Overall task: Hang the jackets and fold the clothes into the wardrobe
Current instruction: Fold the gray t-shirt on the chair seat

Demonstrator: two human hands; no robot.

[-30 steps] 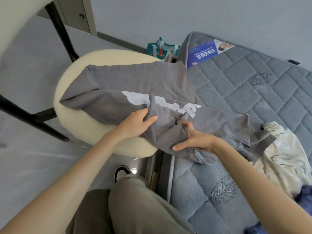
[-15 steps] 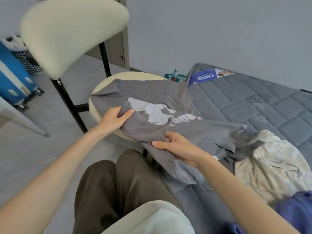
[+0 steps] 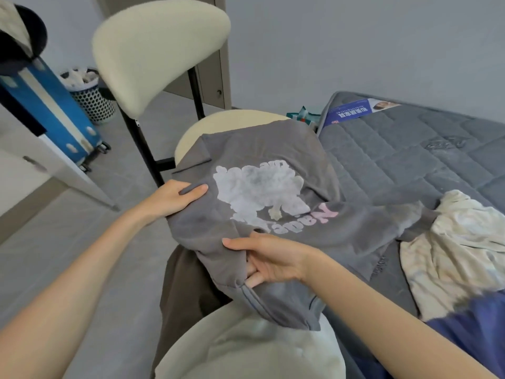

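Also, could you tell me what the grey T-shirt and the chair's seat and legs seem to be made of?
Grey T-shirt: soft matte knit, probably cotton; it drapes and creases, with a flat white print. Chair seat: cream, fuzzy upholstery, perhaps boucle. Chair legs: thin black bars, likely painted metal.

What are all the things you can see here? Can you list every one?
T-shirt: 1, grey with white print, across chair seat and mattress, held
Chair: 1, cream, black legs, ahead
Mattress: 1, grey quilted, right
Cream garment: 1, on mattress, right
Blue garment: 1, lower right
Suitcase: 1, blue, left
Basket: 1, mesh, behind suitcase
Left hand: gripping shirt edge
Right hand: gripping shirt hem
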